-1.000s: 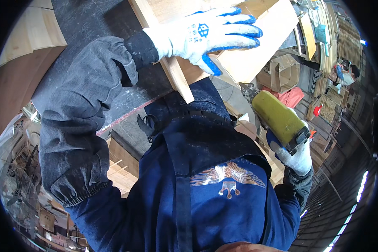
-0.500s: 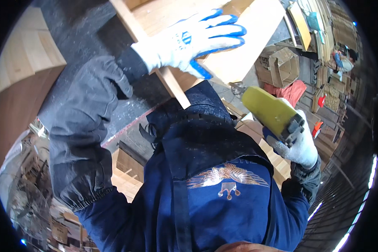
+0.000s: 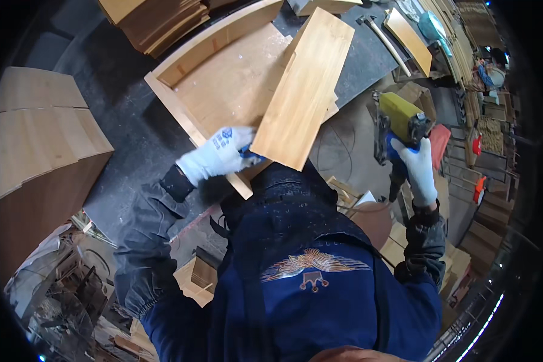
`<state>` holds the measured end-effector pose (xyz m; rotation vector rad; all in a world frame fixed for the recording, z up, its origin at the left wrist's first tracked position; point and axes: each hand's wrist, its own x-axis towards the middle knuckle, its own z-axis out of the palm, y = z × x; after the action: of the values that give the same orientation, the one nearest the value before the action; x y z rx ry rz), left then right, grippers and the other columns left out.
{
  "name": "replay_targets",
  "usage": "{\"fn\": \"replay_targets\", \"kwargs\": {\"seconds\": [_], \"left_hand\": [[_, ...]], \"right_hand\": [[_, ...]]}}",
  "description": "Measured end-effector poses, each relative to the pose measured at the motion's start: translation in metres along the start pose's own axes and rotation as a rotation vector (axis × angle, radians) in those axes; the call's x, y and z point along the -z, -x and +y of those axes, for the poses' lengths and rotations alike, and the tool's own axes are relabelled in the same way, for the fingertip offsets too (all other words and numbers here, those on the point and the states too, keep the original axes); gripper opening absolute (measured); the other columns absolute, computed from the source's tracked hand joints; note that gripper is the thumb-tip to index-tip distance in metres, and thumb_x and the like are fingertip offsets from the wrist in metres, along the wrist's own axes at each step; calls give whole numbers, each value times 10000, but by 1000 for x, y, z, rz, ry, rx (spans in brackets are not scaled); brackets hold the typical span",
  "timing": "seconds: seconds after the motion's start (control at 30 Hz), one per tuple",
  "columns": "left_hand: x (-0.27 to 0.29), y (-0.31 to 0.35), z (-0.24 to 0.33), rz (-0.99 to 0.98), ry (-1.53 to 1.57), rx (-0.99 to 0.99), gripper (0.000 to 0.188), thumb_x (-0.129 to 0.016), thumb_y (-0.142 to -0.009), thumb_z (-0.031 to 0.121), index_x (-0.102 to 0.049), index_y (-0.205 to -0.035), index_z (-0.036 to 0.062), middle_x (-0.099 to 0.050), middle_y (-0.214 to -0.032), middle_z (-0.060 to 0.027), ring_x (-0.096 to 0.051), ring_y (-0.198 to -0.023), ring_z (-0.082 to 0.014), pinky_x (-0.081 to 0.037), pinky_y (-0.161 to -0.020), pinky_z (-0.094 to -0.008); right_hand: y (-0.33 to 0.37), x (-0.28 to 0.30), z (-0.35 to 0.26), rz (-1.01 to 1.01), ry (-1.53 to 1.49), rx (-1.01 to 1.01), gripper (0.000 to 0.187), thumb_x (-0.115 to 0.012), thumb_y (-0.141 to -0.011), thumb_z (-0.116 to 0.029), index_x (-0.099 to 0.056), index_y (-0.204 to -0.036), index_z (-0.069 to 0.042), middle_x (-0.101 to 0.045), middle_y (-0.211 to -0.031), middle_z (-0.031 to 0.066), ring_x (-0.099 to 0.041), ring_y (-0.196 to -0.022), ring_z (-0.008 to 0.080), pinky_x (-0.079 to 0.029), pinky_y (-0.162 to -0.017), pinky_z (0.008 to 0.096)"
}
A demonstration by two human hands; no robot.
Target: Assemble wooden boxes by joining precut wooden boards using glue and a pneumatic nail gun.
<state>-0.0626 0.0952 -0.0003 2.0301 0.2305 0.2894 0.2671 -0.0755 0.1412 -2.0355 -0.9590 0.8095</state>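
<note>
My left hand [image 3: 226, 151], in a white glove with blue palm coating, reaches over the side rail of a shallow wooden frame box [image 3: 194, 134]. Its fingers are curled against the near left corner of a pale wooden board [image 3: 308, 90], partly hidden behind it. The board lies slanted across the box's right part. Off to the right, my gloved right hand [image 3: 417, 166] is closed round the handle of a yellow-and-black power tool [image 3: 401, 114]. The tool is held in the air, away from the wood; its exact kind is unclear.
A dark workbench [image 3: 130, 163] carries the box. Stacked curved wooden panels [image 3: 42, 133] stand at left, more boards [image 3: 163, 27] at the back. A hammer [image 3: 389, 42] lies near the bench's right edge. On the floor are a cardboard box [image 3: 417, 96] and a red cloth [image 3: 440, 142].
My left hand has gone from spread flat over the board to curled at its near corner. The board's angle has changed. My right hand has moved the tool away from the board.
</note>
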Motion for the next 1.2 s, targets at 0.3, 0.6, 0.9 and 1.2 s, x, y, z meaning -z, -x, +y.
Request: {"fn": "replay_targets", "kwargs": {"seconds": [0.3, 0.6, 0.9, 1.2], "left_hand": [[24, -96, 132, 228, 460, 388, 283, -743, -841, 175, -631, -1022, -11, -562, -674, -33, -551, -614, -85, -423, -545, -255], [19, -181, 172, 838, 800, 420, 357, -704, -843, 124, -617, -1145, -44, -673, -1040, -69, -625, -930, -117, -485, -863, -257], [-33, -179, 173, 1215, 904, 414, 283, -628, -868, 76, -620, -1133, -26, -679, -1026, -73, -670, -938, -151, -543, -854, -282], [-37, -179, 168, 1606, 1011, 299, 502, -580, -860, 96, -471, -1344, 14, -601, -1231, -139, -607, -1135, -287, -486, -1007, -433]], "right_hand": [[-169, 57, 99, 26, 568, 289, 557, -682, -804, -191, -514, -1299, 3, -681, -876, 239, -682, -780, 362, -522, -702, 431], [-303, 48, 150, -78, 935, 433, 730, -678, -832, -260, -350, -1416, 29, -678, -924, 226, -668, -793, 385, -518, -693, 482], [-331, 35, 138, -307, 1125, 689, 754, -724, -790, -446, -466, -1327, 17, -626, -1152, 215, -636, -949, 380, -501, -813, 467], [-332, 13, 107, -315, 628, 1007, 574, -667, -819, -333, -520, -1318, -89, -604, -1186, 131, -561, -1123, 339, -454, -944, 447]]}}
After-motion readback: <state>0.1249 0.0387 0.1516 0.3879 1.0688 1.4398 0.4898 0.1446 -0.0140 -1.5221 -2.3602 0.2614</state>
